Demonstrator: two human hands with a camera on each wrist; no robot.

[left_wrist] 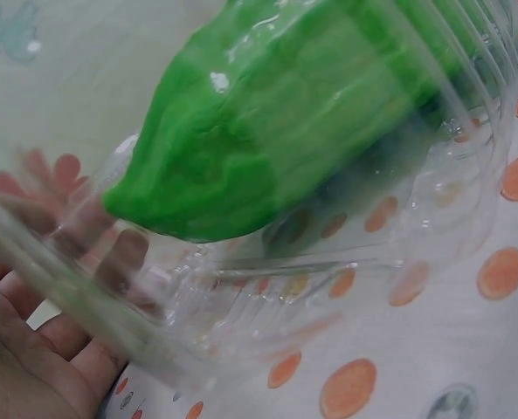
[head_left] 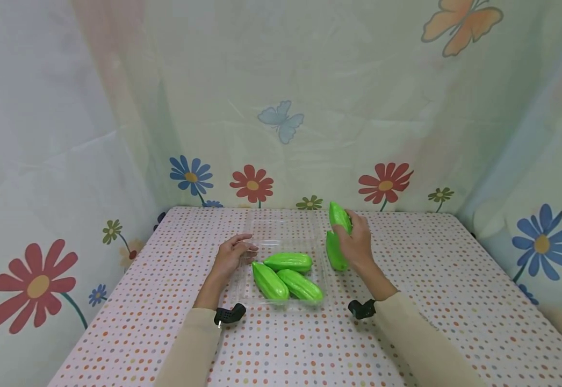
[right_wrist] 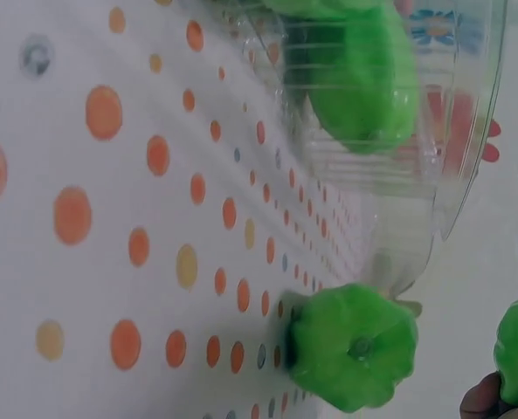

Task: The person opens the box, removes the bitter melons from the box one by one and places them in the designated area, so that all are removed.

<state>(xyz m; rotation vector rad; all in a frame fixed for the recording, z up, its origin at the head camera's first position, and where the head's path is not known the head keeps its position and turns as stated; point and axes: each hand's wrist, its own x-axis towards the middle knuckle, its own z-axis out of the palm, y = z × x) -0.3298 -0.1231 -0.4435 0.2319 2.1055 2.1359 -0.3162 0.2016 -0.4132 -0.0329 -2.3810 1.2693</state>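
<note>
Near the table's back right, my right hand (head_left: pixel 357 236) grips a bright green, ridged bitter melon (head_left: pixel 339 215), pointed end away from me. Just below it, another bitter melon (head_left: pixel 335 251) lies on the table beside the clear plastic box (head_left: pixel 242 293); its round, lobed end (right_wrist: pixel 353 347) faces the right wrist camera. Three more lie inside the box, one crosswise (head_left: pixel 288 262) behind two slanted ones (head_left: pixel 270 282). My left hand (head_left: pixel 230 257) holds the box at its left side. Through the plastic, the left wrist view shows fingers (left_wrist: pixel 123 262) near a melon's tip.
The box's clear lid (head_left: pixel 281 223) stands open at the back, toward the curtain. A dotted cloth (head_left: pixel 271 349) covers the table. A flowered curtain (head_left: pixel 213 107) hangs behind and on both sides. Each wrist carries a small black camera (head_left: pixel 230 313).
</note>
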